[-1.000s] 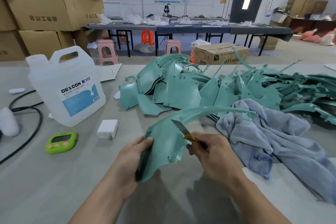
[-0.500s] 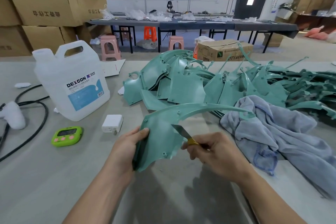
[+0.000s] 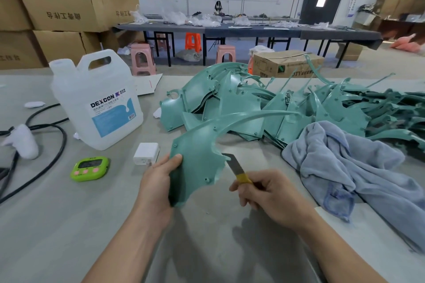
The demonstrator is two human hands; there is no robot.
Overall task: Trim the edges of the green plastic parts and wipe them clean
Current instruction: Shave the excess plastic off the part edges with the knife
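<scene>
Both hands full: left hand (image 3: 156, 181) grips the part (image 3: 197, 156), right hand (image 3: 271, 197) pinches the knife (image 3: 235, 165) beside it; trimming we reckon, steady scrape next.

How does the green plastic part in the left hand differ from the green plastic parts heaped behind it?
The curved green plastic part is held up alone by the left hand; the heaped green plastic parts lie overlapping on the grey table. The yellow-handled knife in the right hand has its blade at the held part's edge; no hand touches the heap. Both share the same matte green.
</scene>
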